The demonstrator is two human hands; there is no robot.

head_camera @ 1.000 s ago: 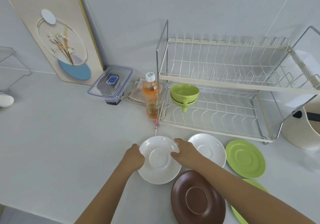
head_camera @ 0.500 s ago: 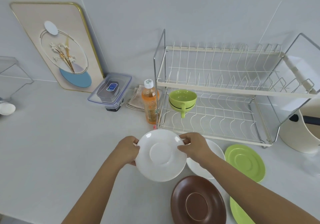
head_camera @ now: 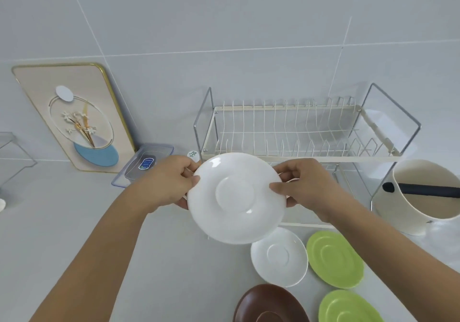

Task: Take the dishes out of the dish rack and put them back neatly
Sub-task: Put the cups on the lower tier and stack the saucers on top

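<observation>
Grey surface [head_camera: 74, 234], lower right: four saucers await racking. Both hands, left hand [head_camera: 171, 181] and right hand [head_camera: 305, 187], grip a white saucer [head_camera: 235, 198] with curled fingers before the dish rack [head_camera: 298, 132], centre frame; return judged barely begun.

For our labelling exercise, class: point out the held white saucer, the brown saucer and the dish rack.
held white saucer [head_camera: 235, 197]: head view, its central well.
brown saucer [head_camera: 268, 301]: head view, its upper rim area.
dish rack [head_camera: 298, 158]: head view, front bar of the upper tier.
</observation>
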